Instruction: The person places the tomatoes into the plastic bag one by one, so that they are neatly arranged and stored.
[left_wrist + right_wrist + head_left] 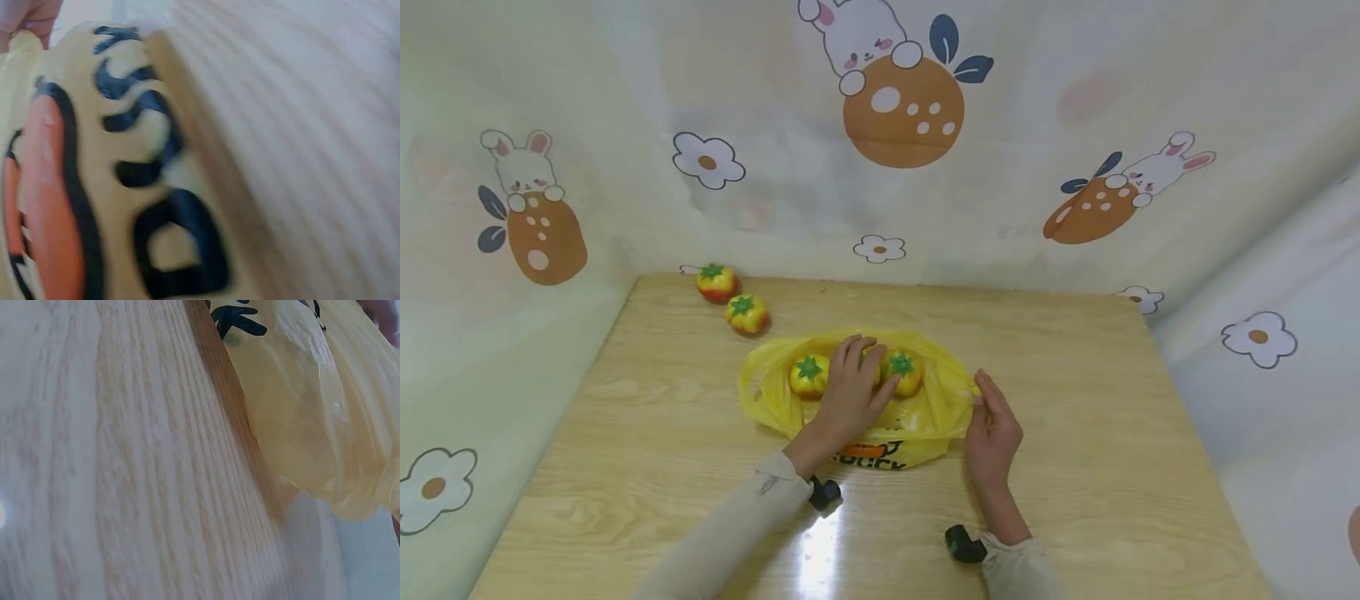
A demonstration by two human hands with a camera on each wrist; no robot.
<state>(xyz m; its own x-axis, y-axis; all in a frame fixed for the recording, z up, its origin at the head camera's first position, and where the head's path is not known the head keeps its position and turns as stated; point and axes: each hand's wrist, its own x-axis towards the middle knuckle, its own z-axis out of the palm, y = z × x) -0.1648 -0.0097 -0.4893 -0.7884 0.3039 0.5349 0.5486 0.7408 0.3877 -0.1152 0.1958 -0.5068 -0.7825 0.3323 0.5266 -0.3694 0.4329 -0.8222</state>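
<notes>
Bag point(951, 383) under left hand point(852, 390) is showing see-through yellow, with black lettering point(200, 234) and a black-edged orange print point(53, 206). Fruits point(808, 377) beside it are showing yellow, green leafy tops; the pair point(747, 317) ahead-left of it is also showing red-orange. Sleeve point(730, 521) behind it is reading pale beige. Surface point(1075, 375) around it is showing light wood grain. Off-white backdrop point(760, 67) beyond is carrying white rabbits point(522, 172), navy leaves point(943, 37), white flowers point(722, 158).

From here I see my left hand point(848, 392) palm-down, fingers bent; my right hand point(994, 435) pinches, both sleeved forearms point(730, 527) angling inward.
</notes>
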